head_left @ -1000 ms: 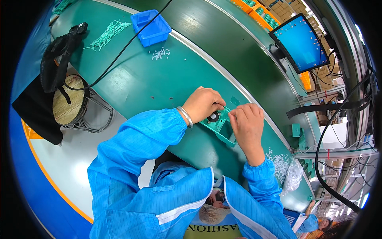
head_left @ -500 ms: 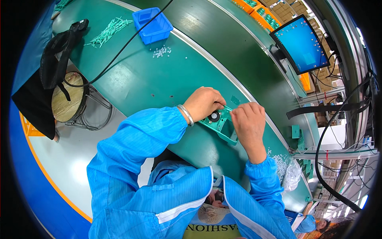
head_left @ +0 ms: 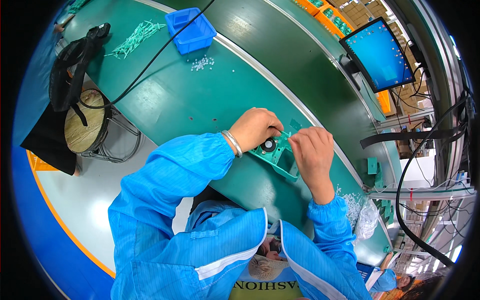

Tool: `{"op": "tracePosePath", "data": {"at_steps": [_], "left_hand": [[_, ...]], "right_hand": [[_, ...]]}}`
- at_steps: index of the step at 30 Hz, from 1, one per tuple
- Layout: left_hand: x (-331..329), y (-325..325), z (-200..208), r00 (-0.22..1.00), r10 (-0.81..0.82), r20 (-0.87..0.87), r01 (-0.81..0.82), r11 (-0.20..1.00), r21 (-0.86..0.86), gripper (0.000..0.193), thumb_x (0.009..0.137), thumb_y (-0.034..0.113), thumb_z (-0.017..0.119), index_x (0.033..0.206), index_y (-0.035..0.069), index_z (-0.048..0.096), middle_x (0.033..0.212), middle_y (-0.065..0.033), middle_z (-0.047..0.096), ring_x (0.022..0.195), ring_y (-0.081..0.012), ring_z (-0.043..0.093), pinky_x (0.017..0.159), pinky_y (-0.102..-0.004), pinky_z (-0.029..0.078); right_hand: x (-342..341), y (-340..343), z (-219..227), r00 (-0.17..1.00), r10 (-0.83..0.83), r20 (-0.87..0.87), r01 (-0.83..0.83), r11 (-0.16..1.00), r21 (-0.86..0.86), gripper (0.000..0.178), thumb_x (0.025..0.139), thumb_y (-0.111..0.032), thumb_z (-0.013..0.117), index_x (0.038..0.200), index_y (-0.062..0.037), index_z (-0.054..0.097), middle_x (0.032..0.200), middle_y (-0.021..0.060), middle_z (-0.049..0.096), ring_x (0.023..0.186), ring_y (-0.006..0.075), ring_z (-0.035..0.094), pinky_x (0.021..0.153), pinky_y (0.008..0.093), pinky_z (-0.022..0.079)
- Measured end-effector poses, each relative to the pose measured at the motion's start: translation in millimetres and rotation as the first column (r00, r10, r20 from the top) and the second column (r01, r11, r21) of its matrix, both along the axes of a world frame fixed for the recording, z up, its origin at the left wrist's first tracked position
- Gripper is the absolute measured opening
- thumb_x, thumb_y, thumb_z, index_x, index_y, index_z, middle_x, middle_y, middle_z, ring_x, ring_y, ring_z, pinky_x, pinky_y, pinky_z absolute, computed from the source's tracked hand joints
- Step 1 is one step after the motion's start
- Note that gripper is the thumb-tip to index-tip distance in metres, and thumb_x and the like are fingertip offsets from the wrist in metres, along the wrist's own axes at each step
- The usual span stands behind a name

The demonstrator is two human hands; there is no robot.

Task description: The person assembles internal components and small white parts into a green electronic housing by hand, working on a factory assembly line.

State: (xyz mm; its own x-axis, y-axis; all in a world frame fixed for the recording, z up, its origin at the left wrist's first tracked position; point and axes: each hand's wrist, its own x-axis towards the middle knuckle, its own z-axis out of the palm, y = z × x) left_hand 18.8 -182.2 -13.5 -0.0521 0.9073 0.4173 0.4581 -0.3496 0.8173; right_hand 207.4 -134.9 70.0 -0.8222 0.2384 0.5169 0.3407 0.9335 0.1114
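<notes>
A green plastic housing [head_left: 283,171] lies on the bench between my hands, its open side facing up. Inside it sits a round black part [head_left: 269,145] with a pale centre. My left hand [head_left: 254,131], with a silver bangle at the wrist, is closed, its fingertips pinched at the housing's far left edge. Over the right side of the housing, my right hand [head_left: 315,156] is also closed, thumb and fingers drawn together. What lies between those right fingertips is hidden.
Small clear pieces [head_left: 202,63] lie by a blue bin [head_left: 191,32], near green sticks [head_left: 135,40]. More pale pieces [head_left: 351,206] and a clear bag [head_left: 367,220] are at the right. A black cable [head_left: 165,55] hangs over the bench. A stool [head_left: 86,122] stands left; a monitor [head_left: 377,55] is far right.
My hands and the housing stay almost where they were. At the far left, another person's dark-clothed leg has shifted slightly right, and a hand shows more at the bench's upper left end.
</notes>
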Motion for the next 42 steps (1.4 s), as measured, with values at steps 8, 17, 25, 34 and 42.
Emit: {"op": "tracePosePath", "data": {"at_steps": [8,17,25,34,42], "left_hand": [[0.0,-0.2,1.3,1.000,0.010,0.008,-0.010,1.000,0.005,0.011,0.083,0.010,0.078,0.092,0.004,0.077,0.090,-0.0110,0.073,0.087,-0.0305,0.067,0.078,-0.0417,0.054],[0.2,-0.8,0.3,1.000,0.007,-0.017,-0.007,1.000,0.005,0.011,0.083,0.010,0.078,0.092,0.005,0.076,0.090,-0.0101,0.073,0.087,-0.0307,0.067,0.078,-0.0427,0.054],[-0.4,0.2,-2.0,1.000,-0.001,-0.012,0.001,0.999,0.039,0.012,0.083,0.010,0.078,0.094,0.006,0.076,0.092,-0.0094,0.073,0.089,-0.0312,0.067,0.080,-0.0435,0.053],[-0.6,0.3,-0.3,1.000,0.003,-0.008,-0.003,0.999,0.036,0.012,0.084,0.017,0.078,0.091,0.007,0.078,0.088,-0.0105,0.072,0.086,-0.0319,0.067,0.077,-0.0445,0.053],[0.9,-0.7,3.1,1.000,0.013,-0.004,-0.013,1.000,0.005,0.010,0.085,0.017,0.078,0.089,0.008,0.078,0.084,-0.0096,0.071,0.082,-0.0298,0.065,0.072,-0.0430,0.052]], "right_hand": [[4.0,2.5,-1.3,0.993,-0.095,0.074,0.099,0.994,-0.047,0.017,0.077,-0.009,0.080,0.088,-0.0082,0.066,0.089,0.0031,0.065,0.091,0.0247,0.061,0.080,0.0400,0.045],[-0.2,-5.6,3.2,1.000,0.014,-0.013,-0.016,0.988,-0.154,0.016,0.078,-0.007,0.078,0.089,-0.0083,0.067,0.089,0.0037,0.064,0.093,0.0262,0.059,0.081,0.0405,0.044],[1.1,2.9,-3.3,0.997,-0.062,0.047,0.066,0.993,-0.096,0.018,0.076,-0.006,0.078,0.089,-0.0071,0.066,0.097,0.0047,0.064,0.096,0.0269,0.059,0.083,0.0418,0.044],[-0.1,0.1,-3.3,0.995,-0.057,0.083,0.060,0.997,-0.037,0.017,0.076,-0.006,0.078,0.089,-0.0061,0.066,0.097,0.0062,0.064,0.091,0.0267,0.062,0.077,0.0398,0.047],[-1.4,-2.6,-1.5,0.989,-0.082,0.122,0.086,0.996,-0.027,0.015,0.078,-0.007,0.076,0.089,-0.0060,0.065,0.097,0.0071,0.064,0.091,0.0260,0.062,0.076,0.0396,0.047]]}}
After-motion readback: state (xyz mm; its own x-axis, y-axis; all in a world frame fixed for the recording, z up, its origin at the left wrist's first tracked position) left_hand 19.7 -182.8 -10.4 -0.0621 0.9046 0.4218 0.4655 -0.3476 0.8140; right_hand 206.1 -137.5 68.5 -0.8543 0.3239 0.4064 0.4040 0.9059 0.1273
